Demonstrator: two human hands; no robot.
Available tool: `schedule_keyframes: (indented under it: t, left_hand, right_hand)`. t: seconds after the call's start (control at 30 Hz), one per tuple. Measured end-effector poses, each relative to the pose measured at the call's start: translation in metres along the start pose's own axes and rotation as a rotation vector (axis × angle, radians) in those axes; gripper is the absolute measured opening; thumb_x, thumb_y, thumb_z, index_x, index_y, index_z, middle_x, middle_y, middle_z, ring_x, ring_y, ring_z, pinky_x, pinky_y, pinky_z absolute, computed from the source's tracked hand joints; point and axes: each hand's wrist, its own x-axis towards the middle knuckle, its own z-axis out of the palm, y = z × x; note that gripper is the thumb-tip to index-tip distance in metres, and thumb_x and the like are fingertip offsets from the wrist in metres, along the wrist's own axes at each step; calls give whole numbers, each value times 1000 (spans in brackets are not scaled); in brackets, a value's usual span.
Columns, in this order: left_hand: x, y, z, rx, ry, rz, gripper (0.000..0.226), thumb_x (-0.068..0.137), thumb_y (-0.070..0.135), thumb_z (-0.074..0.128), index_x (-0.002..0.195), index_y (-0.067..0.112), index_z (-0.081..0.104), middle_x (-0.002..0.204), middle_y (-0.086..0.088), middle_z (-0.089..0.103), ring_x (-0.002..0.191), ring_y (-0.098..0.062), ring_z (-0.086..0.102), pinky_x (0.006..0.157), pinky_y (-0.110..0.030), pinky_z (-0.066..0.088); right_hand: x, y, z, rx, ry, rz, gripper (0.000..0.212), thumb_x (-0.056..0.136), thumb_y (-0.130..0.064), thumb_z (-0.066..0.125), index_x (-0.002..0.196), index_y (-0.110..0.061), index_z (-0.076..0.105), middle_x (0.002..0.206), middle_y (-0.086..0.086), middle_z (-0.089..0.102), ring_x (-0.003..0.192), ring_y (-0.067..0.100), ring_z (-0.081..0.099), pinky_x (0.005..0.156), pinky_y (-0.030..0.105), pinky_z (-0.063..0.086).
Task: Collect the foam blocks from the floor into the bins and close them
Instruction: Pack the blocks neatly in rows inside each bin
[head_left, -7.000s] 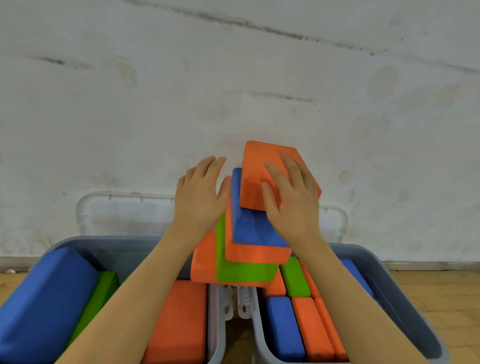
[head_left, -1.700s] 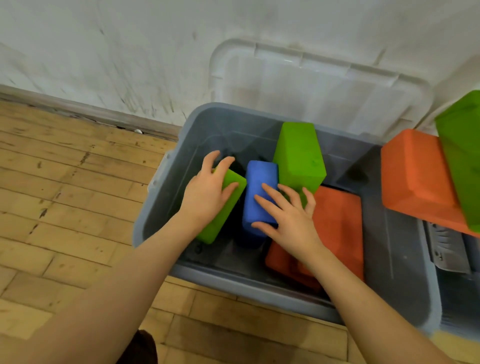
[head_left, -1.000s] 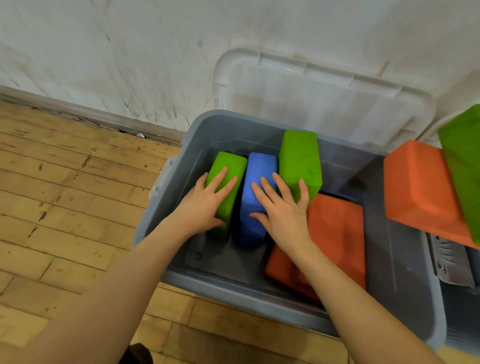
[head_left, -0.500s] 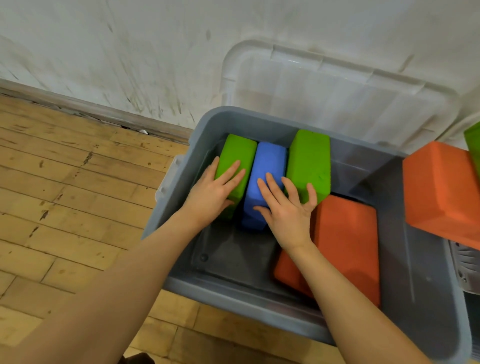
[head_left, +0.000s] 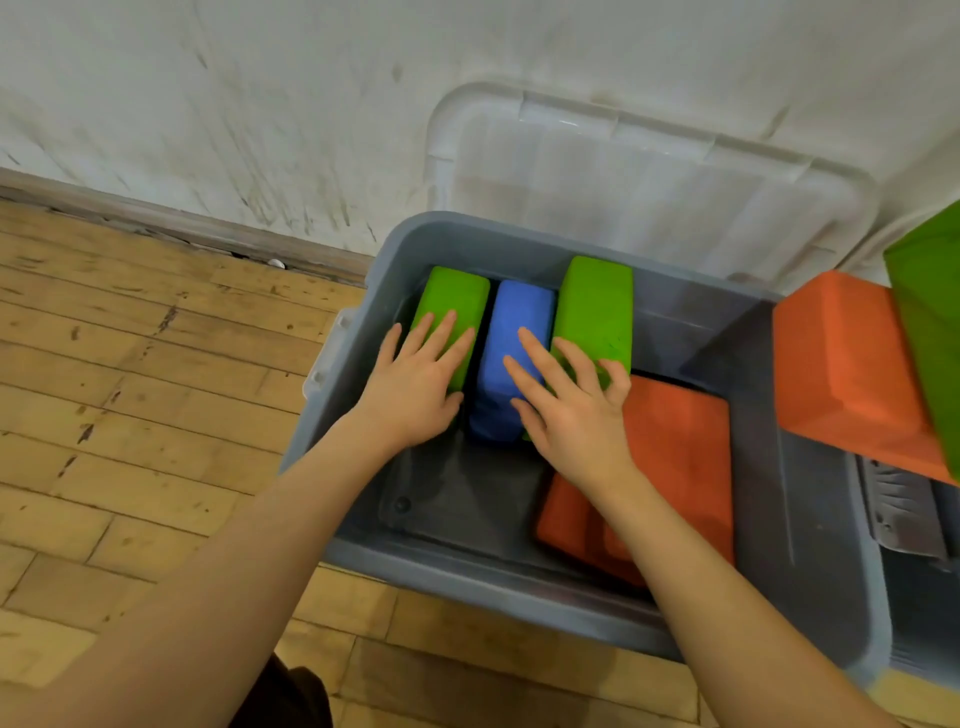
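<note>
Both hands, left (head_left: 415, 382) and right (head_left: 569, 410), press flat, fingers spread, holding nothing, on light, squashy foam blocks (head_left: 511, 364) best pinched across their sides.

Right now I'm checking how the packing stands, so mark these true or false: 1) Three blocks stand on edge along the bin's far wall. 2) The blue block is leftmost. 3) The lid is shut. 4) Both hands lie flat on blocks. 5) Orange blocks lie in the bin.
1) True: green block, blue block and a second green block stand side by side at the far wall of the grey bin.
2) False: it sits between the two green ones.
3) False: the clear lid stands open against the wall.
4) True: left hand, right hand, fingers spread.
5) True: orange blocks lie flat.
</note>
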Motion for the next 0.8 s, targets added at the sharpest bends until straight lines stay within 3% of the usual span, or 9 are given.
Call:
schedule_keyframes:
  t: [0.1, 0.2, 0.27, 0.33, 0.4, 0.47, 0.57, 0.7, 0.8]
  left_hand:
    - [-2, 20, -11, -94, 105, 27, 63, 95, 33, 44, 150, 25, 14, 158, -3, 10, 145, -23, 7, 115, -44, 5]
    - [-3, 51, -15, -181, 233, 127, 58, 90, 38, 36, 144, 17, 36, 150, -10, 33, 137, -30, 32, 107, -48, 26]
    - [1, 74, -10, -167, 270, 211, 58, 86, 40, 37, 139, 17, 45, 145, -11, 42, 131, -32, 42, 102, -48, 35]
    - [9, 97, -1, -88, 262, 272, 57, 84, 42, 40, 136, 22, 48, 143, -8, 45, 129, -31, 45, 99, -48, 38]
    - [16, 113, 10, -4, 251, 280, 57, 82, 44, 40, 136, 27, 48, 143, -5, 45, 129, -33, 44, 100, -49, 39]
    - [18, 120, 19, 46, 254, 249, 59, 82, 42, 38, 140, 30, 43, 146, -3, 42, 133, -33, 39, 102, -50, 36]
    - [18, 118, 27, 68, 283, 191, 60, 82, 40, 40, 142, 33, 36, 149, 0, 37, 137, -30, 33, 109, -49, 24]
    - [8, 108, 53, 82, 243, 157, 72, 77, 39, 65, 142, 34, 36, 149, 0, 36, 136, -29, 35, 108, -54, 21]
    - [-1, 110, 59, 101, 190, 164, 69, 78, 42, 61, 142, 34, 36, 150, 0, 36, 136, -29, 36, 106, -57, 26]
  right_hand:
    - [-6, 20, -24, 115, 5, 132, 41, 87, -34, 56, 125, -21, 61, 140, 0, 51, 118, 23, 44, 93, 40, 28]
    - [-33, 45, -39, 187, -71, 287, 44, 86, -36, 54, 124, -15, 60, 132, 4, 57, 111, 23, 45, 91, 38, 31]
    - [-55, 64, -43, 194, -216, 336, 47, 85, -42, 48, 120, -13, 61, 124, 5, 60, 105, 26, 52, 86, 38, 34]
    - [-74, 80, -44, 221, -505, 341, 56, 86, -50, 39, 124, -13, 58, 127, 6, 58, 108, 31, 55, 87, 40, 38]
    - [-90, 92, -39, 244, -852, 340, 60, 91, -54, 39, 140, -18, 42, 147, 2, 39, 128, 27, 42, 100, 42, 32]
    - [-103, 98, -32, 289, -1043, 323, 64, 93, -54, 41, 148, -25, 25, 157, -5, 17, 141, 20, 22, 110, 41, 22]
    - [-113, 97, -27, 376, -1114, 313, 88, 85, -63, 50, 152, -26, 7, 159, -8, -7, 146, 17, -2, 115, 46, 8]
    - [-126, 91, -22, 296, -1201, 216, 136, 58, -72, 69, 148, -22, -19, 153, -3, -29, 142, 21, -23, 114, 55, -6]
    - [-126, 86, -21, 223, -1192, 172, 139, 58, -63, 76, 148, -17, -20, 154, 3, -30, 142, 28, -22, 112, 61, -3]
